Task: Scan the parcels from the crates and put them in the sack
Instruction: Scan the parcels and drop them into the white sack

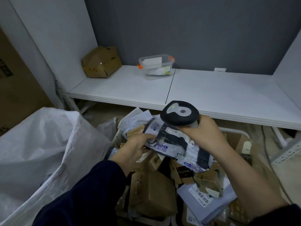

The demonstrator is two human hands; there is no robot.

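Note:
My left hand [138, 148] grips the left end of a white soft parcel [175, 144] with dark stripes and blue print, held above the pile. My right hand [205, 134] grips the handle of a black barcode scanner [179, 114], whose head hangs just over the parcel's top edge. Below them lies a heap of brown cardboard parcels [151, 191] and a grey mailer [205, 199] with a barcode label, inside a crate whose walls are mostly hidden. The white woven sack [42, 144] stands open at the left, right beside the heap.
A low white shelf [203, 92] runs across behind the heap. On it sit a dented brown box [101, 62] at the left and a clear plastic tub [155, 66] with orange clips. A large carton [14, 88] stands far left. A cable [267, 154] trails at the right.

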